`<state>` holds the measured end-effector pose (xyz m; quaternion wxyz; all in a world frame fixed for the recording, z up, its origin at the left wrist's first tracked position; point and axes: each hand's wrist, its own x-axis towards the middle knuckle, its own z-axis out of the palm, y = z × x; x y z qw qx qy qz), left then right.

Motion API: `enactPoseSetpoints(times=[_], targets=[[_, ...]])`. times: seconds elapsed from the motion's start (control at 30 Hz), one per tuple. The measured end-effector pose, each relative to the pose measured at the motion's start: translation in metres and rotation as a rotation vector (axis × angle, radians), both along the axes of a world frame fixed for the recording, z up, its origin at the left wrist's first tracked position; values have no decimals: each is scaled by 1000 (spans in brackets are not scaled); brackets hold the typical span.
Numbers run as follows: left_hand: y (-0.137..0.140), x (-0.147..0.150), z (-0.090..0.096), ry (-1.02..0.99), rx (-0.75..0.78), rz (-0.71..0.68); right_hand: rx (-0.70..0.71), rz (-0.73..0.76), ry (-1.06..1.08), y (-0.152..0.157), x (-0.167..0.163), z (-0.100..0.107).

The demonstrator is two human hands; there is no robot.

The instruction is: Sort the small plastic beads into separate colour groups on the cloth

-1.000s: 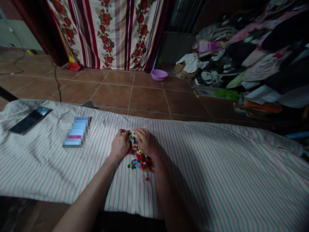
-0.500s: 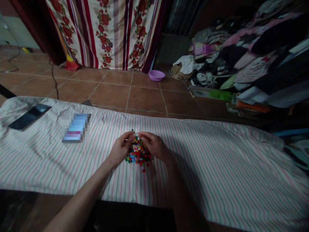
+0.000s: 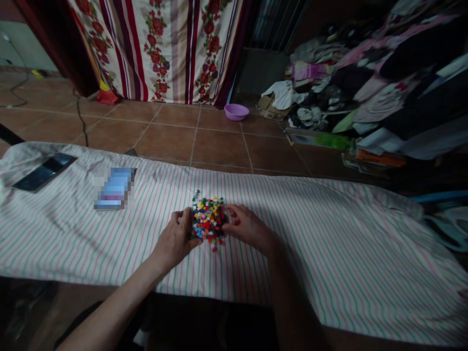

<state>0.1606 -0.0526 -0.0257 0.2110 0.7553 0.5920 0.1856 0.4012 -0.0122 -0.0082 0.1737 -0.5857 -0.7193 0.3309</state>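
While cupping coloured pieces (image 3: 207, 218) with left hand (image 3: 174, 239) unclenched, held right hand (image 3: 249, 226) curled opposite; couldn't tell if gripping.

Striped cloth (image 3: 329, 234), white with narrow pink and grey lines; small pieces (image 3: 207, 219) between its far and near edges, mixed red, yellow, green, blue, orange and white; flat device (image 3: 46, 172) toward its far left corner, black; pixelated screen (image 3: 115, 187) near its far edge, light blue with a purplish band; curtain (image 3: 177, 53) beyond, cream with maroon stripes and red roses; basin (image 3: 236, 112), lilac.
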Motion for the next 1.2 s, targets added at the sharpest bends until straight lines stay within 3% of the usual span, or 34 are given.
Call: enactPoseSetpoints(times=[0.3,0.5,0.57,0.63,0.73,0.97,1.1,1.2], targets=[[13,7,-5,-342,45,-53,-26,61,287,6,-22,0],[5,7,28,-360,84,-97,-65,55,323,-5,-13,21],[-6,8,40,-321,39,-206,-187,130,246,-13,-3,27],[-20,13,48,-283,-69,-410,-318,251,184,-22,6,29],[-38,24,49,-159,-173,-631,-355,400,169,-29,12,23],[-39,32,29,-41,-119,-348,-130,318,230,-27,-6,9],[-25,20,32,-157,-61,-304,-31,256,277,-22,-14,11],[-15,4,35,-163,-2,-220,57,109,280,-12,-12,6]])
